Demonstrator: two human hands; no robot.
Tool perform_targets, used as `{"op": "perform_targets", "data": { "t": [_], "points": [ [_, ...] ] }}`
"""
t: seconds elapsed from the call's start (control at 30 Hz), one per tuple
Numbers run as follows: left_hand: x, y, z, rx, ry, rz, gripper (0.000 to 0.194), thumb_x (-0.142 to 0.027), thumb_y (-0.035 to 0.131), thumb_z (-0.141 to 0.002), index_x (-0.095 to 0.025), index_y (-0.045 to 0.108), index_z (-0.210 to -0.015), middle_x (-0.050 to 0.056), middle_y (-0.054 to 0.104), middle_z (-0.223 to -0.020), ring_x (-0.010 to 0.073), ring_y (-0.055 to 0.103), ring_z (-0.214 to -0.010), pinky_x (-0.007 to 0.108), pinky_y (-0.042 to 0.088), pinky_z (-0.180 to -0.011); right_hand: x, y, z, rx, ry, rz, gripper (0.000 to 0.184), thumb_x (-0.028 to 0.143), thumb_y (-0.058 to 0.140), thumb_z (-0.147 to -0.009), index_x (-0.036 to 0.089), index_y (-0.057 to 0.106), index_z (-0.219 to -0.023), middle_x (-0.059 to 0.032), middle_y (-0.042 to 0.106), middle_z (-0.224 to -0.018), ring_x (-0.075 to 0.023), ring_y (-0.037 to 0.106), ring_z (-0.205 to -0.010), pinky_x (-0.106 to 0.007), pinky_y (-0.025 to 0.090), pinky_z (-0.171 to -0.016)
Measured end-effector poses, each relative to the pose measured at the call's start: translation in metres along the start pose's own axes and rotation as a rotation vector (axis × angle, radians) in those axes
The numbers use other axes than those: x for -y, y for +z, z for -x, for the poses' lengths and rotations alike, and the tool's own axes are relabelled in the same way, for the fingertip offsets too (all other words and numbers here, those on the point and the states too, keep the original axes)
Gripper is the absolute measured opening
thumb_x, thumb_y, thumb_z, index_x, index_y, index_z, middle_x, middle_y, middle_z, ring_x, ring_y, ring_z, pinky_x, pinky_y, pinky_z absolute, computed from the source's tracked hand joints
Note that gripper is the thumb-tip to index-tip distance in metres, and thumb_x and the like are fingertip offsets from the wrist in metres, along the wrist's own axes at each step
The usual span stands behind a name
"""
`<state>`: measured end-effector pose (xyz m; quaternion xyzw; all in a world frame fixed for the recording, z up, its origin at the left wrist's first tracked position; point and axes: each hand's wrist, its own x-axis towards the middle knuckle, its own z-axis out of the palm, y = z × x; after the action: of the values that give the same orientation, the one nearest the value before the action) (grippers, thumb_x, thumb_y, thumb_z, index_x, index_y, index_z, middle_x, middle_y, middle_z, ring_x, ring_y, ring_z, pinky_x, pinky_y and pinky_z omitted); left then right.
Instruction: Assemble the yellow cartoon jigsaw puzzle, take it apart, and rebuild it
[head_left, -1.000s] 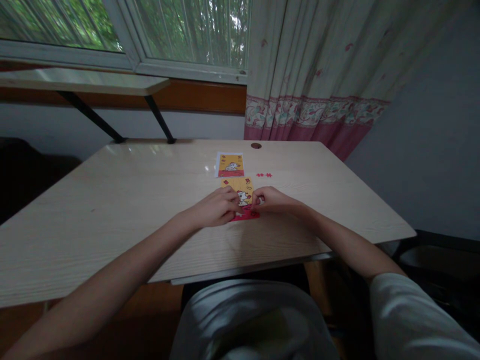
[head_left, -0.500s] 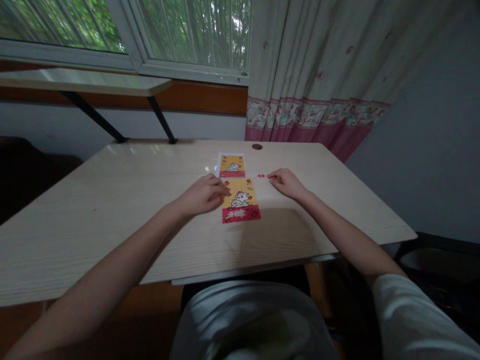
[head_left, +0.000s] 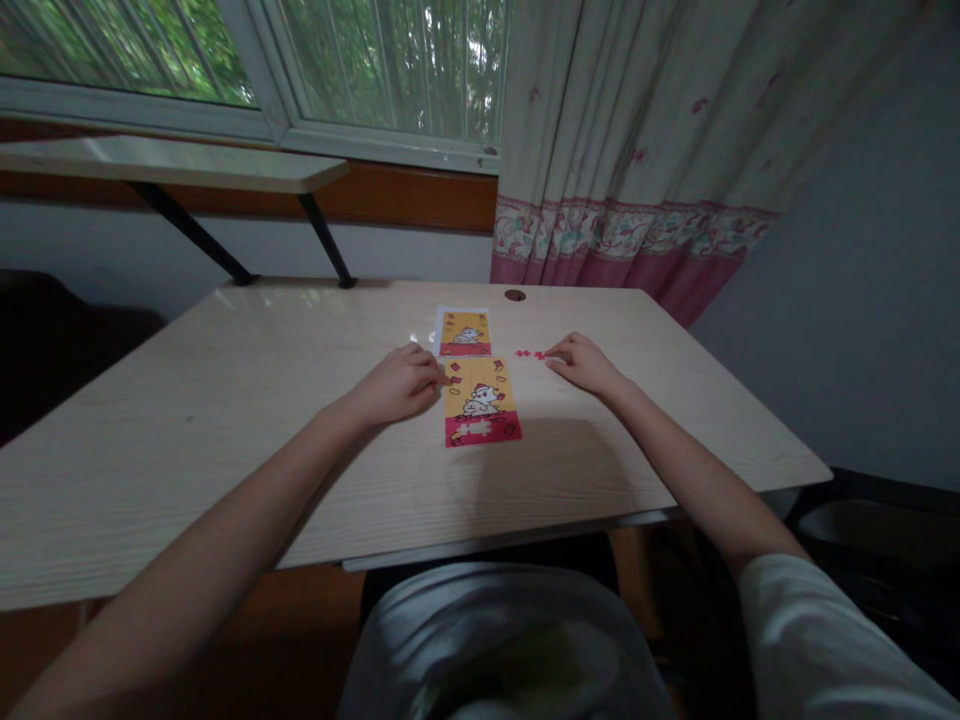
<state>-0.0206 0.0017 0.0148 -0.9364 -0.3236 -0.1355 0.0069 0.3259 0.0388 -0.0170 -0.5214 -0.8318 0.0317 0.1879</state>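
A nearly whole jigsaw puzzle (head_left: 480, 385), yellow above and red below with a white cartoon animal, lies on the table. Pale gaps show in its red lower strip. My left hand (head_left: 403, 383) rests at the puzzle's left edge, fingers bent and the index fingertip at the border; nothing shows in its grasp. To the right, two small red puzzle pieces (head_left: 523, 352) lie side by side. My right hand (head_left: 583, 362) has its index fingertip at the right-hand piece (head_left: 539, 355), with the thumb slightly apart below. Its other fingers are curled and partly hidden.
Just behind the puzzle lies a printed picture (head_left: 465, 332) of the same design with a white margin. A round cable hole (head_left: 515, 295) is near the table's back edge. A raised shelf (head_left: 225, 165) on black supports stands at back left; a curtain (head_left: 600, 200) hangs behind.
My right hand has shifted slightly right, uncovering more of the right-hand red piece. My left hand has drawn back a little left, off the puzzle's surface to its edge.
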Motion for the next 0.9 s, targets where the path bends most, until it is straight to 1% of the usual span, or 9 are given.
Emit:
{"op": "perform_targets", "data": {
  "t": [0.1, 0.2, 0.3, 0.4, 0.5, 0.63, 0.7, 0.8, 0.9],
  "points": [
    [-0.001, 0.000, 0.000, -0.004, -0.010, 0.007, 0.028, -0.019, 0.046, -0.079, -0.018, 0.068, -0.096, 0.008, 0.063, -0.088, 0.0208, 0.049, -0.085, 0.035, 0.039, -0.078, 0.002, 0.002, -0.001, -0.008, -0.009, -0.026, 0.034, 0.038, 0.052, -0.083, 0.015, 0.067, -0.102, -0.0106, 0.060, -0.090, -0.0199, 0.053, -0.088, -0.031, 0.039, -0.084],
    [-0.002, -0.001, -0.001, -0.004, -0.005, 0.020, 0.027, -0.020, 0.046, -0.079, -0.017, 0.068, -0.095, 0.008, 0.063, -0.087, 0.0212, 0.050, -0.084, 0.035, 0.039, -0.077, 0.007, 0.005, -0.004, -0.005, -0.027, -0.052, 0.034, 0.037, 0.051, -0.084, 0.014, 0.066, -0.105, -0.0102, 0.062, -0.091, -0.0189, 0.052, -0.087, -0.030, 0.038, -0.084],
    [-0.003, -0.001, -0.001, -0.013, -0.004, 0.026, 0.028, -0.020, 0.045, -0.079, -0.017, 0.068, -0.095, 0.009, 0.063, -0.088, 0.0221, 0.050, -0.085, 0.037, 0.039, -0.077, 0.011, 0.007, -0.006, -0.018, -0.033, -0.084, 0.029, 0.034, 0.052, -0.082, 0.014, 0.068, -0.097, -0.0096, 0.063, -0.089, -0.0180, 0.053, -0.084, -0.030, 0.038, -0.082],
    [-0.003, -0.001, -0.001, -0.022, -0.006, 0.038, 0.028, -0.020, 0.045, -0.079, -0.017, 0.068, -0.095, 0.009, 0.064, -0.088, 0.0220, 0.050, -0.085, 0.037, 0.039, -0.078, 0.014, 0.007, -0.008, -0.014, -0.008, -0.132, 0.023, 0.029, 0.055, -0.079, 0.013, 0.068, -0.090, -0.0081, 0.062, -0.083, -0.0162, 0.052, -0.078, -0.028, 0.039, -0.077],
    [-0.003, -0.001, -0.001, -0.017, -0.001, 0.035, 0.028, -0.020, 0.045, -0.078, -0.017, 0.068, -0.094, 0.009, 0.064, -0.088, 0.0217, 0.050, -0.084, 0.037, 0.039, -0.078, 0.016, 0.005, -0.009, 0.017, 0.027, -0.184, 0.020, 0.026, 0.058, -0.075, 0.012, 0.067, -0.086, -0.0069, 0.060, -0.081, -0.0146, 0.051, -0.074, -0.027, 0.039, -0.072],
    [-0.003, 0.000, -0.001, -0.006, -0.001, 0.010, 0.027, -0.020, 0.045, -0.079, -0.017, 0.068, -0.094, 0.008, 0.063, -0.088, 0.0213, 0.049, -0.085, 0.036, 0.039, -0.078, 0.015, 0.003, -0.008, 0.076, 0.015, -0.247, 0.017, 0.025, 0.060, -0.070, 0.012, 0.064, -0.080, -0.0053, 0.056, -0.079, -0.0136, 0.049, -0.072, -0.026, 0.038, -0.069],
    [-0.003, 0.001, -0.001, -0.005, -0.003, 0.010, 0.028, -0.019, 0.045, -0.079, -0.018, 0.068, -0.095, 0.008, 0.063, -0.088, 0.0210, 0.049, -0.085, 0.036, 0.039, -0.078, 0.016, 0.002, -0.007, 0.086, 0.029, -0.317, 0.016, 0.025, 0.061, -0.068, 0.013, 0.062, -0.078, -0.0036, 0.055, -0.077, -0.0122, 0.048, -0.069, -0.025, 0.038, -0.066],
    [-0.004, 0.000, -0.001, -0.020, 0.001, 0.047, 0.028, -0.019, 0.045, -0.078, -0.018, 0.068, -0.094, 0.008, 0.064, -0.088, 0.0207, 0.050, -0.085, 0.036, 0.040, -0.079, 0.020, 0.002, -0.005, 0.097, 0.094, -0.503, 0.020, 0.030, 0.063, -0.066, 0.013, 0.058, -0.076, -0.0003, 0.054, -0.070, -0.0101, 0.046, -0.062, -0.023, 0.037, -0.060],
    [-0.011, -0.001, -0.003, -0.065, 0.008, 0.152, 0.027, -0.018, 0.046, -0.077, -0.018, 0.068, -0.092, 0.007, 0.066, -0.088, 0.0194, 0.053, -0.083, 0.036, 0.041, -0.080, 0.032, 0.004, -0.003, 0.086, 0.135, -0.715, 0.028, 0.036, 0.067, -0.064, 0.014, 0.056, -0.076, 0.0004, 0.056, -0.067, -0.0097, 0.049, -0.060, -0.023, 0.039, -0.058]
  ]
}}
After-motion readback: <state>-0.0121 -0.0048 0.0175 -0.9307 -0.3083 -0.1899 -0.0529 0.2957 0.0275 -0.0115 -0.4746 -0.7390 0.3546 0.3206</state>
